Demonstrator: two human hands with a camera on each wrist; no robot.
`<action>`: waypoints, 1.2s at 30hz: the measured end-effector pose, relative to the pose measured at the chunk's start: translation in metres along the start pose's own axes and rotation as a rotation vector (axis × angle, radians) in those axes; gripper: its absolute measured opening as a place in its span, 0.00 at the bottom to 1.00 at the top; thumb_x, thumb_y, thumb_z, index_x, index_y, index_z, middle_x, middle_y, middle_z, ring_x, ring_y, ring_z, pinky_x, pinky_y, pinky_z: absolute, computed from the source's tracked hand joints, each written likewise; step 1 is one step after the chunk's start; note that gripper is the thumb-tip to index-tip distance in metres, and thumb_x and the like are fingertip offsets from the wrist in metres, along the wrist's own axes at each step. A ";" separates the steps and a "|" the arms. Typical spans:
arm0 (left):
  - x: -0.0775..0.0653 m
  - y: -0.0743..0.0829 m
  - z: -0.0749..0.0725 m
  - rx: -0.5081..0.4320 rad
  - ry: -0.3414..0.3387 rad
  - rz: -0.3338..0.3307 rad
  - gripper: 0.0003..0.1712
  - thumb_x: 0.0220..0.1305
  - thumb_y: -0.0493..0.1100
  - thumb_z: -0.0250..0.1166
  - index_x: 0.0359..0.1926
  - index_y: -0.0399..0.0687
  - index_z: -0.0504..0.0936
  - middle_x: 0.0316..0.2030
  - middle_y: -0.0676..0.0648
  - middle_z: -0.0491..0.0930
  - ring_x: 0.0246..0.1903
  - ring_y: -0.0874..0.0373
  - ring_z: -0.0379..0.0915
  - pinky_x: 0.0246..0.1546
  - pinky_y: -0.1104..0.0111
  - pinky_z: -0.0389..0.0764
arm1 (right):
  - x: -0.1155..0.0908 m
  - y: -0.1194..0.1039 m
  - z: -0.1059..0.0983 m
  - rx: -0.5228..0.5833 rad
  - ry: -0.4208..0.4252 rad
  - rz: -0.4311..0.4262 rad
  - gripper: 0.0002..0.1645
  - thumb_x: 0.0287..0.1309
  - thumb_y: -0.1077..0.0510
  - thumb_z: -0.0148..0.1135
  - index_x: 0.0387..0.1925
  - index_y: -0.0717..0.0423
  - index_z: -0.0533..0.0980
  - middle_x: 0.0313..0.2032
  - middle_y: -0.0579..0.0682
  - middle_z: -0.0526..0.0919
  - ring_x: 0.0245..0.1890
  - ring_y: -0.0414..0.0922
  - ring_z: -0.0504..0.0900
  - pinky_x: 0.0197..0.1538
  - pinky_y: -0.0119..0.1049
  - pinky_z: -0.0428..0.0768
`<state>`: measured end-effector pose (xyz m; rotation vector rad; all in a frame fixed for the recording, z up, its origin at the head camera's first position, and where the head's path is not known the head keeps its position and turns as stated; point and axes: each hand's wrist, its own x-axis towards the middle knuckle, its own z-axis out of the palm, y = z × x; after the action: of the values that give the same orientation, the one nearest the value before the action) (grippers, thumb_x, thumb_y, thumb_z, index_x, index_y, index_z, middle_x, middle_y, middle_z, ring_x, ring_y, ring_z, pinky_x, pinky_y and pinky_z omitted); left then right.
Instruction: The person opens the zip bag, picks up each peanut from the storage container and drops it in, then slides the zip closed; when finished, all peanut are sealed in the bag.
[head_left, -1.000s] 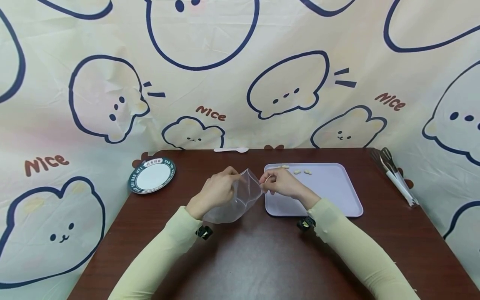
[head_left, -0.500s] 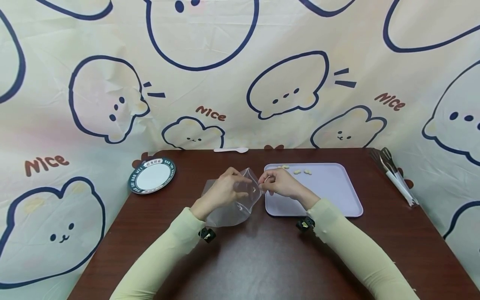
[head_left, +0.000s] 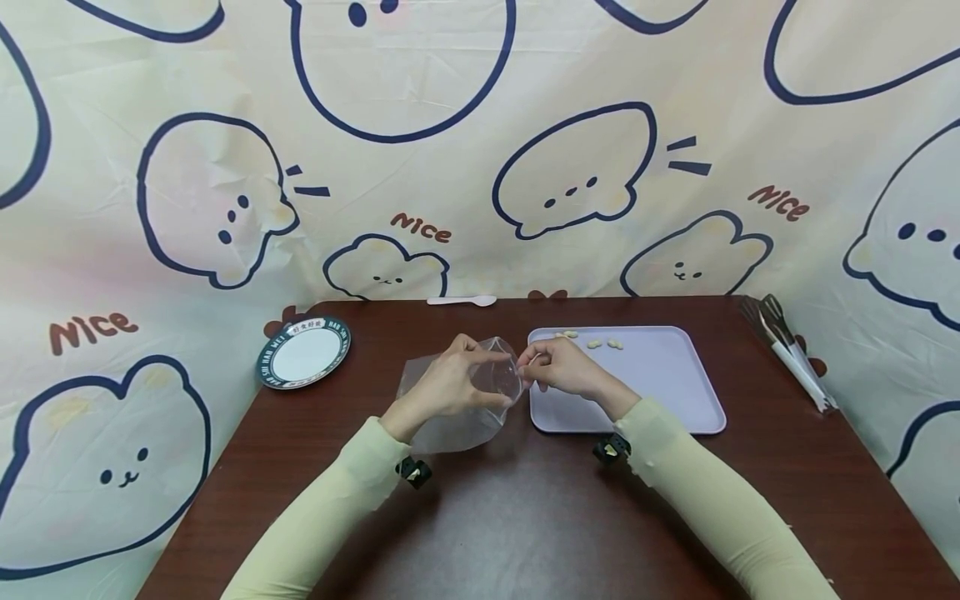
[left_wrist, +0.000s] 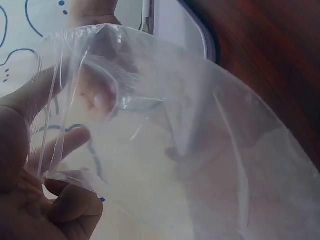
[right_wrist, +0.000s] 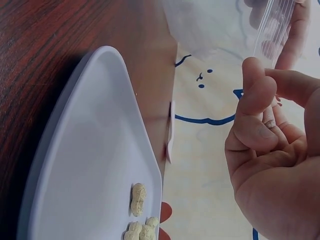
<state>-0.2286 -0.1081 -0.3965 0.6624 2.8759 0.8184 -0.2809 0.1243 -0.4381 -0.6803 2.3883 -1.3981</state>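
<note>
A clear plastic zip bag point(head_left: 457, 433) hangs between my two hands above the table. My left hand point(head_left: 446, 385) has its thumb and index finger extended and spread apart at the bag's mouth; in the left wrist view both digits point(left_wrist: 70, 145) show through the plastic, while other fingers curl below. With thumb and index finger, my right hand point(head_left: 567, 367) pinches the edge of the mouth on the other side. Under that hand lies a pale lilac tray point(head_left: 652, 400) with several unshelled peanuts point(right_wrist: 138, 200) near its far edge.
A green-rimmed white plate point(head_left: 303, 352) stands at the back left. A white plastic spoon point(head_left: 462, 300) lies along the far table edge. Kitchen utensils with white handles point(head_left: 802, 375) lie at the right edge. A patterned cloth point(head_left: 465, 183) hangs behind.
My left hand released its pinch on the bag's edge, then spread thumb and index finger at the mouth, widening it. My right hand kept its pinch nearly in place.
</note>
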 end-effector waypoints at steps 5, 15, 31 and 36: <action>0.001 -0.001 -0.001 0.011 -0.001 -0.010 0.45 0.46 0.66 0.78 0.67 0.64 0.76 0.44 0.49 0.64 0.39 0.55 0.67 0.37 0.65 0.72 | 0.000 0.001 -0.002 0.002 -0.001 0.009 0.07 0.66 0.56 0.60 0.39 0.52 0.83 0.30 0.60 0.87 0.22 0.44 0.79 0.32 0.42 0.79; 0.001 -0.004 -0.008 -0.028 -0.009 -0.029 0.47 0.44 0.65 0.79 0.67 0.69 0.74 0.47 0.48 0.66 0.40 0.53 0.70 0.38 0.64 0.73 | -0.005 0.010 -0.019 0.048 0.029 0.020 0.20 0.73 0.50 0.52 0.45 0.63 0.81 0.30 0.53 0.87 0.24 0.44 0.80 0.37 0.46 0.80; 0.001 -0.006 -0.011 -0.075 0.024 -0.008 0.48 0.44 0.61 0.81 0.69 0.70 0.72 0.47 0.49 0.68 0.60 0.51 0.73 0.44 0.61 0.77 | -0.022 0.048 -0.053 -0.110 0.103 0.176 0.13 0.66 0.54 0.60 0.41 0.60 0.83 0.32 0.50 0.87 0.26 0.45 0.81 0.39 0.40 0.78; 0.001 -0.006 -0.012 -0.079 0.026 -0.011 0.49 0.43 0.61 0.81 0.69 0.71 0.72 0.48 0.49 0.69 0.58 0.51 0.73 0.44 0.60 0.78 | -0.028 0.054 -0.057 -0.149 0.092 0.210 0.10 0.63 0.58 0.60 0.39 0.60 0.83 0.33 0.51 0.86 0.28 0.44 0.80 0.35 0.37 0.79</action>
<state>-0.2342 -0.1184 -0.3891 0.6313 2.8501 0.9406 -0.2977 0.2037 -0.4568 -0.3918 2.5696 -1.1986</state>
